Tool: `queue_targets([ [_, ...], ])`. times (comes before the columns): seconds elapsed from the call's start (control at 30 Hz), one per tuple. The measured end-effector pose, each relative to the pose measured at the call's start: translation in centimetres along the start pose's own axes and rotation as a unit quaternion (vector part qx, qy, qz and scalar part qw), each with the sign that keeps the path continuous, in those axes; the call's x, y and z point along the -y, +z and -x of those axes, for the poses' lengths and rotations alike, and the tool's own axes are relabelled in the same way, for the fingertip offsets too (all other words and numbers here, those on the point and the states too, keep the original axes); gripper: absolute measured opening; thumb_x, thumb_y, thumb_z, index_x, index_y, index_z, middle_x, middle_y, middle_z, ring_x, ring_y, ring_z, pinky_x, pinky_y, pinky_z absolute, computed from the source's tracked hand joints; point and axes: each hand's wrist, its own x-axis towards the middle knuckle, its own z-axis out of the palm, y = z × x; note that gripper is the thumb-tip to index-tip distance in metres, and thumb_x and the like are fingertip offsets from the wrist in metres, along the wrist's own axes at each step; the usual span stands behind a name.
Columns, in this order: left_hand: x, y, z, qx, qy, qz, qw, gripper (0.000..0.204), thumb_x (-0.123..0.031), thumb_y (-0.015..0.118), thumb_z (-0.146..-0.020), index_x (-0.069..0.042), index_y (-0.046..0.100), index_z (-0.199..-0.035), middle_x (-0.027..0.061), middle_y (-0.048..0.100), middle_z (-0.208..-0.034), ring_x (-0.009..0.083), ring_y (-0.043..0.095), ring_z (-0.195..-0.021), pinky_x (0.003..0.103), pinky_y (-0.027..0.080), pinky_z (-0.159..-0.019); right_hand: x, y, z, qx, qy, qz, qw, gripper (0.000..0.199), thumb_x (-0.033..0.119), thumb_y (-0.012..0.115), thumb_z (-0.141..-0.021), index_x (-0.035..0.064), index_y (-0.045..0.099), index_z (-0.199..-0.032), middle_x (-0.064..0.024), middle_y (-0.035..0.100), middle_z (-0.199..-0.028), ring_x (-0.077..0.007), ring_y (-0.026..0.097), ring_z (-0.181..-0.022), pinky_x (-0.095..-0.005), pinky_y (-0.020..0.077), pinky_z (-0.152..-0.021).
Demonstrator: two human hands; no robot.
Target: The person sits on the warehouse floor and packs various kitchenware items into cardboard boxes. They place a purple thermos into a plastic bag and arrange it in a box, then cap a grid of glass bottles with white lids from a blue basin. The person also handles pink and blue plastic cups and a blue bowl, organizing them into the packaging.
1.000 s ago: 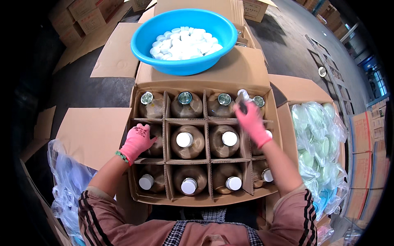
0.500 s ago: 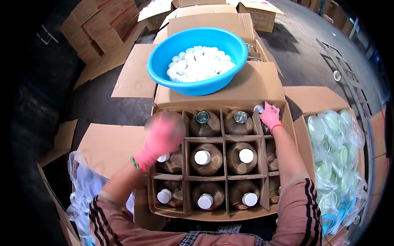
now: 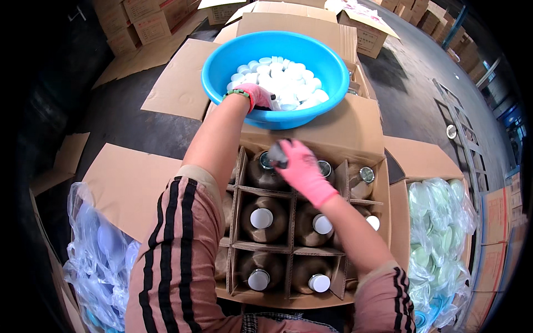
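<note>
My left hand [image 3: 256, 97], in a pink glove, reaches over the near rim of a blue basin [image 3: 214, 91] and into a heap of white caps [image 3: 294, 83]; its fingers are largely hidden there. Below the basin, my pink-gloved right hand [image 3: 302, 169] is closed round a small greyish thing, blurred, at the mouth of a glass bottle [image 3: 265, 177] in the far row. Another bottle in that row, at the right, has an uncapped mouth [image 3: 367, 175]. Nearer bottles wear white caps [image 3: 261, 218]. Cardboard dividers [image 3: 264, 246] separate the bottles inside a carton [image 3: 397, 216].
On the right is an open carton of pale green items [image 3: 438, 233] in clear plastic. Purple items [image 3: 111, 238] in plastic lie at the left. Carton flaps [image 3: 147, 194] stick out on the left side. Stacked cartons [image 3: 152, 28] stand farther back.
My left hand has moved from above the carton's left side up into the basin. My right hand has moved left from the far right bottle to another far-row bottle. The view has shifted slightly.
</note>
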Motion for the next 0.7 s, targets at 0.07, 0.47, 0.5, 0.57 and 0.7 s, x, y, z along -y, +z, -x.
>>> queue_targets([
  [0.07, -2.2, -1.6, 1.9, 0.05, -0.023, -0.007, 0.998, 0.073, -0.045, 0.063, -0.066, -0.01, 0.042, -0.127, 0.0152, 0.049, -0.122, 0.0272, 0.048, -0.111, 0.034, 0.036, -0.091, 1.3, 2.2, -1.6, 0.153, -0.008, 0.168, 0.974, 0.047, 0.034, 0.063, -0.072, 0.0013, 0.053, -0.104, -0.0167, 0.056, -0.099, -0.0292, 0.056, -0.09, -0.0395, 0.0445, -0.078],
  [0.47, -1.5, 0.2, 1.7, -0.064, 0.029, -0.043, 0.997, 0.034, -0.026, 0.062, -0.069, -0.005, 0.064, -0.096, 0.0154, 0.062, -0.097, 0.0283, 0.061, -0.086, 0.037, 0.047, -0.073, 1.7, 5.1, -6.4, 0.326, -0.02, 0.179, 0.928, 0.047, 0.038, 0.066, -0.067, 0.0033, 0.058, -0.099, -0.0161, 0.06, -0.1, -0.0266, 0.058, -0.093, -0.0351, 0.0465, -0.08],
  [0.5, -1.4, 0.5, 1.6, -0.074, 0.035, -0.066, 0.994, 0.032, -0.024, 0.061, -0.069, -0.005, 0.064, -0.095, 0.0155, 0.062, -0.098, 0.0285, 0.061, -0.086, 0.037, 0.047, -0.073, 2.0, 5.2, -6.4, 0.318, -0.006, 0.175, 0.932, 0.043, 0.036, 0.065, -0.068, 0.0033, 0.059, -0.096, -0.0159, 0.061, -0.098, -0.0271, 0.059, -0.092, -0.0353, 0.0472, -0.079],
  [0.57, -1.1, 0.9, 1.5, -0.088, 0.035, -0.1, 0.99, 0.027, -0.016, 0.059, -0.07, -0.004, 0.064, -0.094, 0.0158, 0.061, -0.098, 0.0299, 0.06, -0.085, 0.038, 0.048, -0.072, 2.7, 5.9, -6.0, 0.28, 0.046, 0.152, 0.947, 0.036, 0.032, 0.062, -0.069, 0.0035, 0.061, -0.091, -0.0157, 0.062, -0.095, -0.0278, 0.06, -0.088, -0.0357, 0.0484, -0.076],
  [0.7, -2.7, -0.5, 2.3, 0.012, 0.006, -0.074, 0.997, 0.038, -0.017, 0.061, -0.066, -0.002, 0.059, -0.101, 0.0177, 0.06, -0.1, 0.03, 0.059, -0.091, 0.038, 0.046, -0.073, 2.1, 7.4, -4.8, 0.141, 0.14, 0.11, 0.974, 0.029, 0.028, 0.058, -0.07, 0.0039, 0.061, -0.086, -0.0158, 0.062, -0.087, -0.0287, 0.061, -0.081, -0.0363, 0.0493, -0.072],
])
